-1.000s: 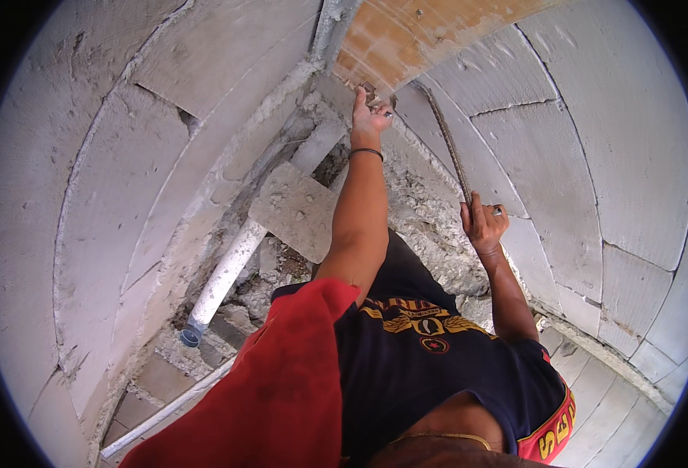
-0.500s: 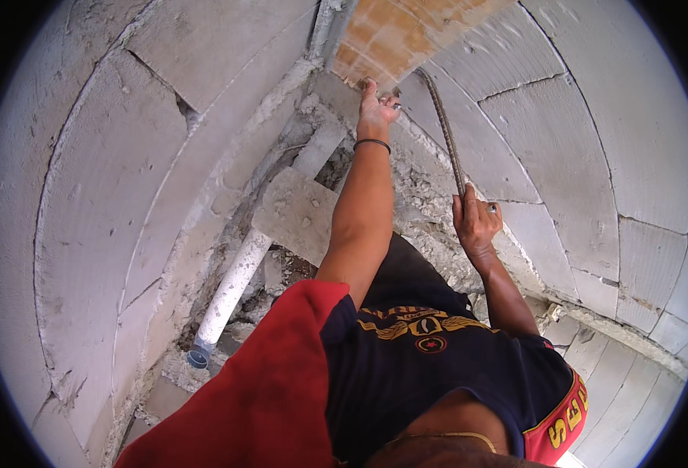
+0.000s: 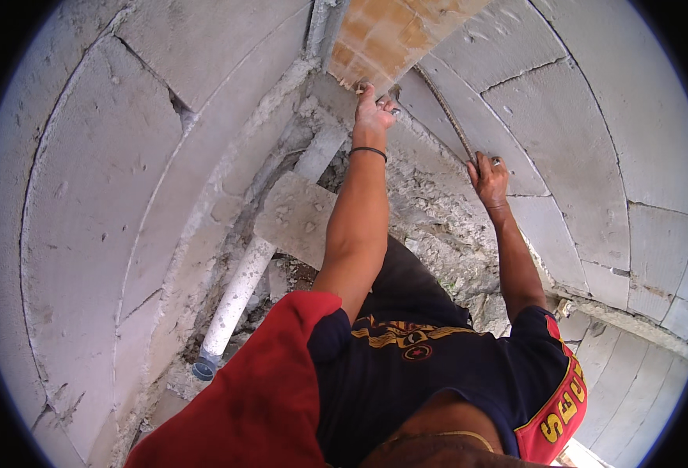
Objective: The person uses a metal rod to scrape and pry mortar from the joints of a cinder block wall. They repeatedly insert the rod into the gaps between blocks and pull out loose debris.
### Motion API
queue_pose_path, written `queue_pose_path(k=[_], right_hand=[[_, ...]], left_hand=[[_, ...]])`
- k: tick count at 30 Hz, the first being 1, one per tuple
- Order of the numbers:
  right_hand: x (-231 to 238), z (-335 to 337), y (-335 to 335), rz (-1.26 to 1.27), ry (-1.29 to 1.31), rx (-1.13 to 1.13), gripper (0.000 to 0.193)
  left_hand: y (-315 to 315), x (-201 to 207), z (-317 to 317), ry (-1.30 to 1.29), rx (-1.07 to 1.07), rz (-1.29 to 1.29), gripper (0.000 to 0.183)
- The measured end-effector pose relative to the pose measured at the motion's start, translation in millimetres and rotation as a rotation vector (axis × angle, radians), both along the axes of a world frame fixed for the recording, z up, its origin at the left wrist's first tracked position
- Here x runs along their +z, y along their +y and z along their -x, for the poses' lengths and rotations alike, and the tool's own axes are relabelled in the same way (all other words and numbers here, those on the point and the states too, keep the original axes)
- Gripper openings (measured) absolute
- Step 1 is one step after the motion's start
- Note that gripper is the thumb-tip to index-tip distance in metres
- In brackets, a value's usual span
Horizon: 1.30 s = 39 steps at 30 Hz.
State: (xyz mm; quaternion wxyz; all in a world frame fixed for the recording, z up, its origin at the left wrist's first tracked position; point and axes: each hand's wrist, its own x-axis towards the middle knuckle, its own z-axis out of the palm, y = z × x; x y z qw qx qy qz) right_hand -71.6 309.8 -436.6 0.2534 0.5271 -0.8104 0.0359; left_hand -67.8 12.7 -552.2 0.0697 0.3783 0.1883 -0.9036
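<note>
My left hand (image 3: pixel 374 109) reaches up to the lower edge of an orange-brown board (image 3: pixel 395 35) wedged in the corner. Its fingers are curled and closed at that edge, though the exact grip is partly hidden. My right hand (image 3: pixel 491 181), farther right, is wrapped round the lower end of a ribbed steel bar (image 3: pixel 445 105). The bar slants up and left from my fist, and its upper end reaches the board's lower right side, where the tip is hard to see.
Pale block walls (image 3: pixel 94 195) rise left and right (image 3: pixel 562 148). Between them lies rough rubble and mortar (image 3: pixel 437 226). A white pipe (image 3: pixel 239 292) with a grey-blue open end slants at the lower left, below a flat grey slab (image 3: pixel 296 218).
My right hand has moved up and slightly right, and the steel bar now slants more. My left hand stays at the board's edge, nearly unmoved.
</note>
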Motion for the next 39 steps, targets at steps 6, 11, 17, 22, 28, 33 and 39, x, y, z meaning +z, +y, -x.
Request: queue_pose_path(k=[6,11,17,22,28,33,39], right_hand=[[53.7,-96.1,-21.9,0.114,-0.016,-0.303,0.015],[100.7,-81.2,-51.5,0.164,0.066,-0.252,0.017],[70.9,-11.4,-14.9,0.219,0.124,-0.143,0.024],[77.4,6.7,-17.1,0.174,0.135,-0.058,0.025],[105.6,-70.3,-33.8,0.118,-0.351,-0.493,0.024],[64.8,-147.1,53.4,0.528,-0.879,-0.589,0.023],[100.5,-104.8,-45.9,1.389,-1.545,-0.048,0.024]], left_hand=[[-1.9,-1.1,1.2,-0.051,-0.023,0.123,0.036],[-7.1,-15.6,7.6,-0.013,-0.006,0.172,0.042],[5.2,0.8,-9.0,-0.014,-0.045,0.198,0.042],[-5.7,-21.8,-6.4,0.037,0.000,0.108,0.042],[2.3,24.2,-9.8,-0.128,-0.088,0.147,0.037],[-4.6,-17.0,1.7,0.021,-0.007,0.112,0.036],[-4.9,-15.5,-1.5,-0.085,-0.059,0.210,0.039]])
